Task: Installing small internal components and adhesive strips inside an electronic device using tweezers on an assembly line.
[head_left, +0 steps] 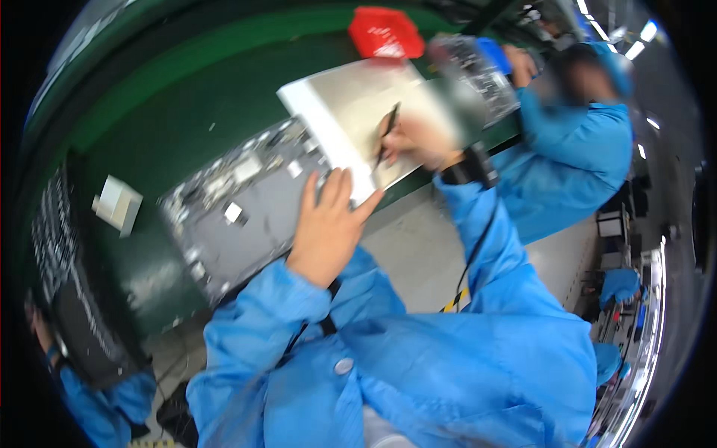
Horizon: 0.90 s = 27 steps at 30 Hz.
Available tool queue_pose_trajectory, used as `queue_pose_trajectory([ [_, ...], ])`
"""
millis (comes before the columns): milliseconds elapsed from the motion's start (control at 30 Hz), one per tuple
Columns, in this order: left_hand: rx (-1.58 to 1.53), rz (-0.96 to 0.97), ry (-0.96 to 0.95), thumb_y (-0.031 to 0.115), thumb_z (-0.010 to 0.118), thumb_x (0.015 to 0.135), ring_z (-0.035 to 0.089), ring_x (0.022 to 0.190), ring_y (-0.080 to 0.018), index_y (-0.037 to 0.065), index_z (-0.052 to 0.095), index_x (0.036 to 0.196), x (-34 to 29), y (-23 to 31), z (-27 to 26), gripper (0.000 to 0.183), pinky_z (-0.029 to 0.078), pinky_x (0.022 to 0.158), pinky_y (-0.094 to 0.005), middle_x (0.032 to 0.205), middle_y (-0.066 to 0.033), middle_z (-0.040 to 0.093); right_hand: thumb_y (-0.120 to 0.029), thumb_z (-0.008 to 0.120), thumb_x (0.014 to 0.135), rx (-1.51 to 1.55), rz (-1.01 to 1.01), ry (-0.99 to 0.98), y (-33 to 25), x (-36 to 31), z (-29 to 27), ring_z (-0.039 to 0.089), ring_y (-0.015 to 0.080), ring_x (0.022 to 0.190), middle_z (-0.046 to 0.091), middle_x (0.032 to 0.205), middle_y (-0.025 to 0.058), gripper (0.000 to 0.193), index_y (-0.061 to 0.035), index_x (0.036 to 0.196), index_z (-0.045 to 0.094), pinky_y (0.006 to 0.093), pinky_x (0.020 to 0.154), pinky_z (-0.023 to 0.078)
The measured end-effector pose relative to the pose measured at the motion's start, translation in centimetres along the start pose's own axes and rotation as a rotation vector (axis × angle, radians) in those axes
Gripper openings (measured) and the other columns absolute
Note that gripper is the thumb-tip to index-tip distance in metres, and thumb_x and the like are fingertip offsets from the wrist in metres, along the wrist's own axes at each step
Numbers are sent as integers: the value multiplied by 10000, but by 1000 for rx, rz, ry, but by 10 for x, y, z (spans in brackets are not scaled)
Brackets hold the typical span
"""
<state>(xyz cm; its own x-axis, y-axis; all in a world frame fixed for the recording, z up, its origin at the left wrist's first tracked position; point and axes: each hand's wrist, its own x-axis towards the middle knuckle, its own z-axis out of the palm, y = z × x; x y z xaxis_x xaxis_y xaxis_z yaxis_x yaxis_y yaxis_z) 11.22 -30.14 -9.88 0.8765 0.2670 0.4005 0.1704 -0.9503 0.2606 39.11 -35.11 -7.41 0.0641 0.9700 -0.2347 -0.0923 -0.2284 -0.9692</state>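
My right hand is closed round slim black tweezers, over a shallow white box or tray with a beige face. Motion blurs this hand a little. My left hand lies with fingers spread and holds nothing. Its fingertips reach the box's white side and the near right edge of an opened grey laptop chassis. Small boards and parts line the chassis's far edge, and a small white square piece sits on its grey surface.
A red bag or sheet lies beyond the box on the green bench. A small whitish block and a long black tray of parts are at the left. At the right a co-worker in blue sits beside another parts-filled unit.
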Motion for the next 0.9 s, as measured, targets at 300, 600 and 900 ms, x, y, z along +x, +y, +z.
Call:
queue_pose_trajectory([
  [300, -17, -77, 117, 212, 769, 776, 465, 1282, -371, 241, 495, 1472, -3, 2, -17, 748, 364, 1083, -554, 1335, -171, 524, -137, 657, 970, 508, -178, 108, 22, 20, -8, 621, 154, 861, 677, 1016, 73, 177, -26, 1107, 634, 314, 841, 498],
  [600, -266, -109, 125, 166, 773, 733, 579, 946, -251, 36, 665, 1241, -78, -32, -104, 536, 476, 814, -376, 985, -58, 616, -185, 590, 1021, 501, -294, 43, -35, 45, 157, 613, 140, 953, 677, 1150, 134, 253, 0, 1192, 604, 297, 906, 488],
  [900, 67, -591, 33, 668, 428, 967, 301, 1402, -450, -60, 333, 1491, -154, -120, -121, 903, 233, 1154, -534, 1531, -261, 343, -115, 633, 990, 217, -94, 192, -21, 110, 249, 711, 166, 919, 729, 1080, 186, 171, -19, 1131, 631, 313, 890, 553],
])
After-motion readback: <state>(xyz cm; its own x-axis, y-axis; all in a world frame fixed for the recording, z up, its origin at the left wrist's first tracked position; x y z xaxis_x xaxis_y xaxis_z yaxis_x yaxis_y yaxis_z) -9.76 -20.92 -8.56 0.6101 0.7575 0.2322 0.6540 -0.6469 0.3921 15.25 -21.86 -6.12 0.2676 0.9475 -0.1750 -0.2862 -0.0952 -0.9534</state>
